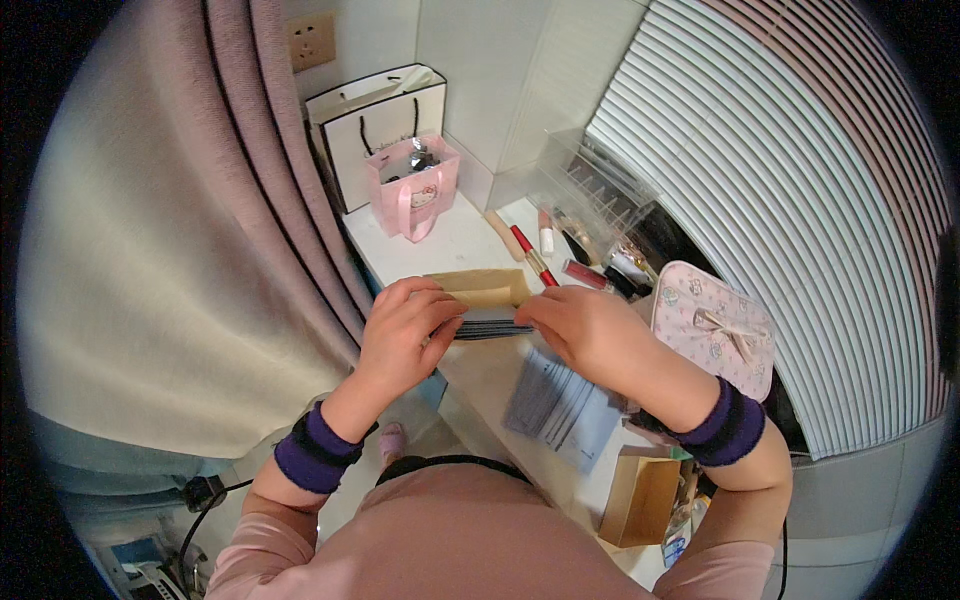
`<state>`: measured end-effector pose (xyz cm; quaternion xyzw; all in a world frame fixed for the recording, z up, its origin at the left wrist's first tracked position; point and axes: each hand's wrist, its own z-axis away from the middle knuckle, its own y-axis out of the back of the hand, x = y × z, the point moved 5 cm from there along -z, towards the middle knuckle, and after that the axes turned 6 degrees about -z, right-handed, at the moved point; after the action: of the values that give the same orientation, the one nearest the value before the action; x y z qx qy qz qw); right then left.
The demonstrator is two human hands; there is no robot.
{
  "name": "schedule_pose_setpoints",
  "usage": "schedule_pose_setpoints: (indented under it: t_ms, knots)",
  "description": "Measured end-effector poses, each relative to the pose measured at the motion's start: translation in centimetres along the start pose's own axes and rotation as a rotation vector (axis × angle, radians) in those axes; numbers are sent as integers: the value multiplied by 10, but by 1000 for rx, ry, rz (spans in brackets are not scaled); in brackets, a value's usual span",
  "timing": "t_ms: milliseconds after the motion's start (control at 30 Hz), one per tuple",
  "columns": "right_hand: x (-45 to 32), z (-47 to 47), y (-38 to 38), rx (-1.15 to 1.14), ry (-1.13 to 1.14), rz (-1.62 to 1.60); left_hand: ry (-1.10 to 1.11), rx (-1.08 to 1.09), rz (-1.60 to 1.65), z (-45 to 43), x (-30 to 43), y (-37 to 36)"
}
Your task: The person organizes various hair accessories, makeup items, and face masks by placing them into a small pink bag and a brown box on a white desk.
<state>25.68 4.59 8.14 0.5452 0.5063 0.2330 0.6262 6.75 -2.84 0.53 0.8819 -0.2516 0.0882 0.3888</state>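
My left hand [409, 326] and my right hand [592, 330] come together from both sides over the white desk. Between their fingertips is a small stack of thin, flat pieces [491, 329] with dark edges, which each hand pinches at one end. What the pieces are cannot be told. Just beyond the stack lies an open tan paper box or sleeve [480, 289], its near side partly hidden by my fingers. Below my right hand, a bluish sheet with printing [562, 409] lies on the desk.
A pink gift bag [411, 191] and a white paper bag [375, 109] stand at the back left. Lipstick tubes [534, 255] lie near a clear organizer [600, 187]. A patterned pink case [712, 330] and a cardboard box [641, 499] are on the right; a curtain [187, 225] hangs left.
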Motion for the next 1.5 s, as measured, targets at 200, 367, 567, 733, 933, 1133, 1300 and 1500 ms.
schedule_pose_setpoints:
  t_ms: [200,367,567,733,933,1133,1300,1500]
  knots:
    - [0,62,-6,-201,-2,-5,-198,-39,111,2,45,-3]
    - [4,99,-24,-233,-17,120,-381,-222,320,15,86,-33]
    - [21,122,-49,-248,-15,281,-555,-400,311,38,116,-67]
    - [22,126,-52,-210,12,333,-564,-472,348,50,118,-79]
    - [25,127,-55,-201,73,470,-548,-503,356,51,118,-82]
    - [26,122,-51,-244,101,500,-547,-504,352,55,113,-87]
    - [32,122,-51,-305,46,374,-496,-511,414,53,114,-85]
    - [23,119,-43,-375,65,270,-442,-522,461,50,115,-81]
